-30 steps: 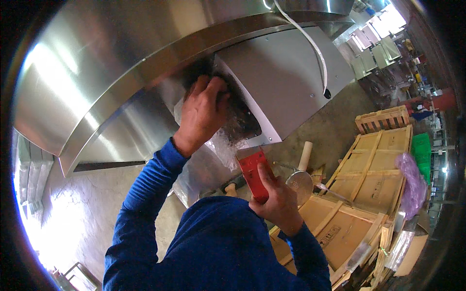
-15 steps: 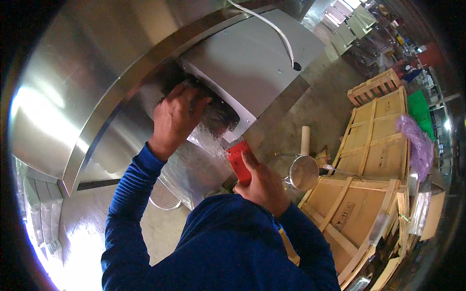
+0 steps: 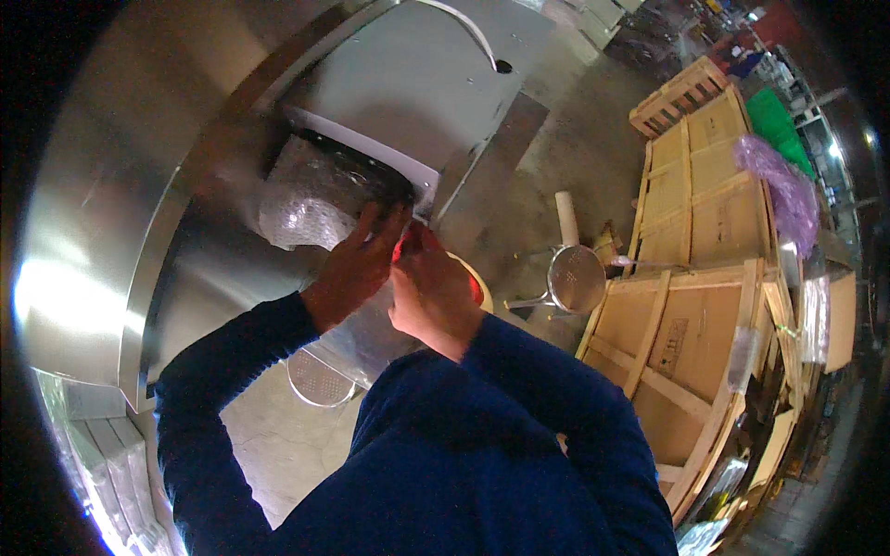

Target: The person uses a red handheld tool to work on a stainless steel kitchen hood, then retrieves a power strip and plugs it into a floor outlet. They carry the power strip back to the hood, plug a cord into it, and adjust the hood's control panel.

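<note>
My right hand (image 3: 436, 295) is closed round a red tape dispenser (image 3: 476, 289), mostly hidden by my fingers; a pale yellow rim shows beside it. My left hand (image 3: 357, 269) lies right against it, fingers stretched out over the edge of the clear bubble wrap (image 3: 301, 206). The wrap covers a dark part at the front end of a grey metal box (image 3: 389, 88). Where the two hands meet, the fingertips overlap and the contact point is hard to make out.
A large curved steel panel (image 3: 88, 199) rises on the left. A white cable (image 3: 473, 32) runs into the box top. To the right stand a round-seated stool (image 3: 577, 278), wood-framed cartons (image 3: 691, 218) and purple wrapping (image 3: 788, 190). Another perforated seat (image 3: 318, 378) shows below.
My left hand has moved right and down, off the wrapped part to beside my right hand. The right hand has brought the dispenser up and left. The view has shifted too.
</note>
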The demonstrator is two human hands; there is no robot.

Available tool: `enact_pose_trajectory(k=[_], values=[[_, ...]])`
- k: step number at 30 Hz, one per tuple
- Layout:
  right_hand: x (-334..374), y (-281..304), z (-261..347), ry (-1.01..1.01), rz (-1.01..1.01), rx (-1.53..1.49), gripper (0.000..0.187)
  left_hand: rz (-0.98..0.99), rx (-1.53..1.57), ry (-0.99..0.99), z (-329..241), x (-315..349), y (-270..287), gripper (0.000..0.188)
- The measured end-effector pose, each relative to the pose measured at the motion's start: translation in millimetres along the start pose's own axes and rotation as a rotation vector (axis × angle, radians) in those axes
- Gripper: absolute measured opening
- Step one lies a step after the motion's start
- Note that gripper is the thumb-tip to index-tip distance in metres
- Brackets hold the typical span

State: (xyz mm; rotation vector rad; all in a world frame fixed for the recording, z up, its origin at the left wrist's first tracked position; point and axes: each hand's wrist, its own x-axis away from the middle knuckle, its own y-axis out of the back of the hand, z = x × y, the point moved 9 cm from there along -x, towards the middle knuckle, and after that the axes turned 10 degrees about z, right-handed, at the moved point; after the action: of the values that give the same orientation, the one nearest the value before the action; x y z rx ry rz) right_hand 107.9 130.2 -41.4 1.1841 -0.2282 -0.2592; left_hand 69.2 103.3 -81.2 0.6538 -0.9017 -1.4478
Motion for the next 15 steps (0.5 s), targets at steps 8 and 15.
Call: enact_pose_trajectory(k=[8, 15], values=[[47, -55, -46, -0.122, 0.399, -0.090, 0.037, 0.301, 0.778, 0.220, 0, 4, -42, 0.052], [104, -7, -101, -0.155, 0.268, -0.334, 0.081, 0.562, 0.639, -0.196, -45, -19, -40, 0.032]])
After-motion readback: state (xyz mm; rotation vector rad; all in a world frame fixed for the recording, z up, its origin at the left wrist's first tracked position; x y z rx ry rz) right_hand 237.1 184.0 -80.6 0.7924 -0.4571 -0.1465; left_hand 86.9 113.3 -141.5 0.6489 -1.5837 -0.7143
